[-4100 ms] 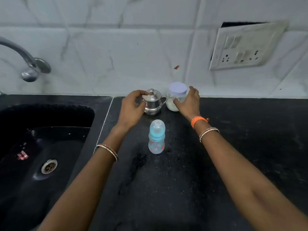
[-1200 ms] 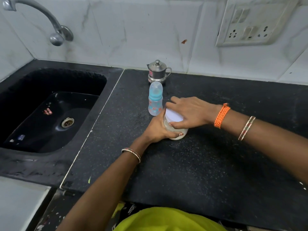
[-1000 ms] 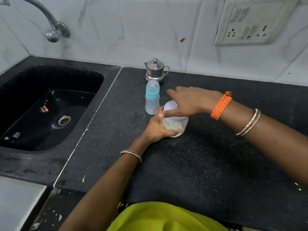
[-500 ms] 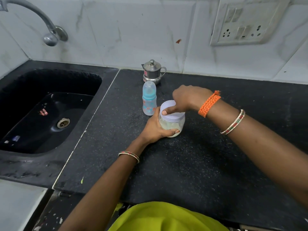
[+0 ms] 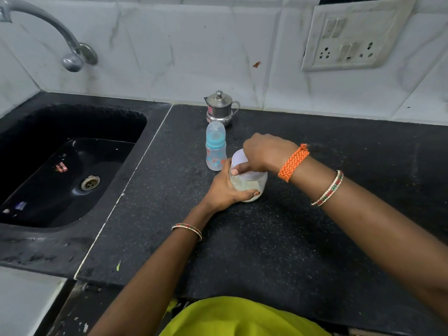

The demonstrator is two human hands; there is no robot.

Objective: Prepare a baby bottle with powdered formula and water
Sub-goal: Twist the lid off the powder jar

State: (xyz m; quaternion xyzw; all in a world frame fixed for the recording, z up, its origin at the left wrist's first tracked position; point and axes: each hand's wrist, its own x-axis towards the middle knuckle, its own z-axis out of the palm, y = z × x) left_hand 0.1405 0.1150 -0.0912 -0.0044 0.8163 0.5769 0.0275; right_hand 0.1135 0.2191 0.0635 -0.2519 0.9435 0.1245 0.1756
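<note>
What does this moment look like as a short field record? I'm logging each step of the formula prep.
surface: black counter
powder jar: upright on the counter, white lid on
left hand: grips the jar body
right hand: grips the lid from above
baby bottle: upright, capped, just beyond the jar, untouched
steel pot: lidded, by the wall behind the bottle
sink: left of the counter, tap above
step: opening the jar, lid not yet off
</note>
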